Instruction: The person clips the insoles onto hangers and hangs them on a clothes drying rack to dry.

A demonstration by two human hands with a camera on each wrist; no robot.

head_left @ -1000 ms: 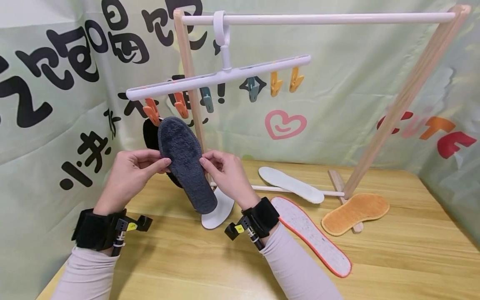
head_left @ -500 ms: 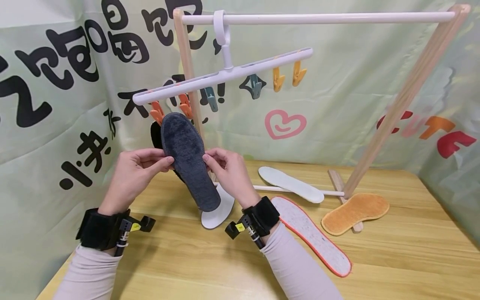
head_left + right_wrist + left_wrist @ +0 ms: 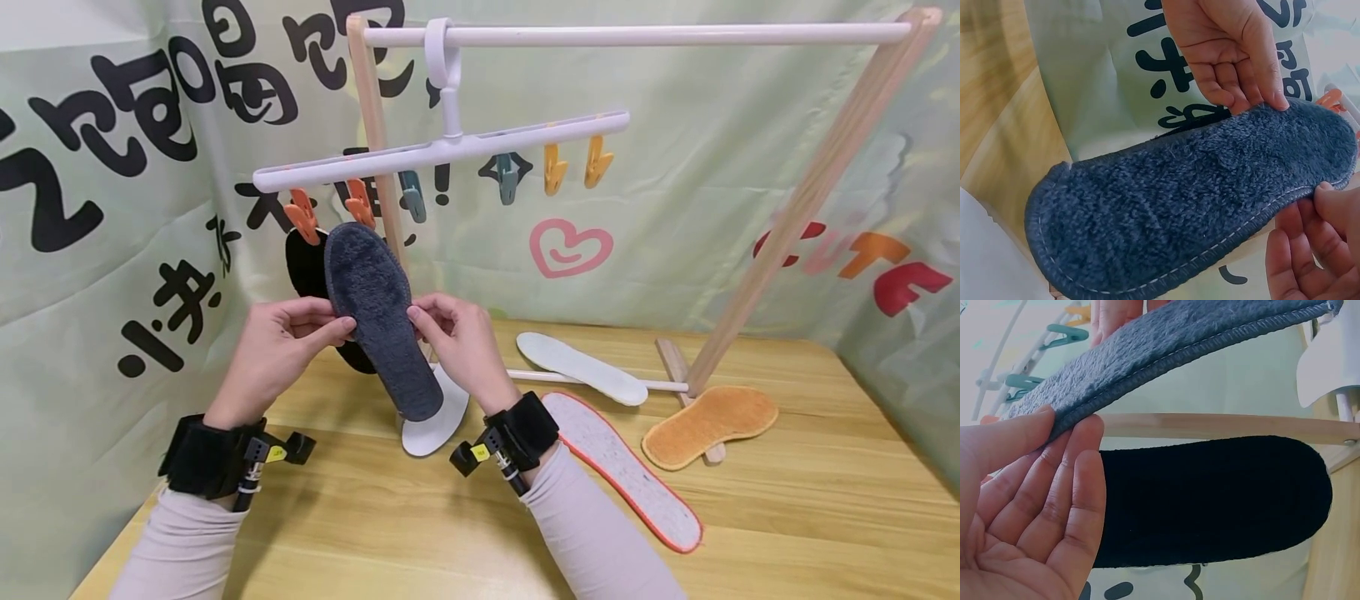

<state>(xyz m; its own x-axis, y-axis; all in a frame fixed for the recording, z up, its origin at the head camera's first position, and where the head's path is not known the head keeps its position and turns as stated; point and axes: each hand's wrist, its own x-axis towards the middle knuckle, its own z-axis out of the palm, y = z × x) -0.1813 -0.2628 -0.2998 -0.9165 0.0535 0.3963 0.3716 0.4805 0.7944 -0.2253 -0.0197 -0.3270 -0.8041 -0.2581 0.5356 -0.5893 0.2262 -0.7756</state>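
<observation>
A dark grey fuzzy insole (image 3: 375, 317) is held up in front of the hanger, toe end at the top. My left hand (image 3: 288, 342) pinches its left edge between thumb and fingers, and my right hand (image 3: 453, 337) pinches the right edge. Behind it, a black insole (image 3: 306, 262) hangs from the leftmost orange clip (image 3: 302, 217); the left wrist view shows its dark flat face (image 3: 1210, 503). Just above the grey insole is the second orange clip (image 3: 360, 202). Stitching runs along the grey insole's rim (image 3: 1210, 240) in the right wrist view.
The white hanger (image 3: 450, 150) hooks on the rack's top bar (image 3: 637, 36), with teal clips (image 3: 507, 179) and yellow clips (image 3: 555, 171). On the table (image 3: 360, 517) lie white insoles (image 3: 581, 367), a red-edged insole (image 3: 630, 475) and an orange insole (image 3: 708, 427).
The grey insole and my hands have shifted slightly right and up. The hanger has swung: its left end dropped and moved right, then swung back left and rose.
</observation>
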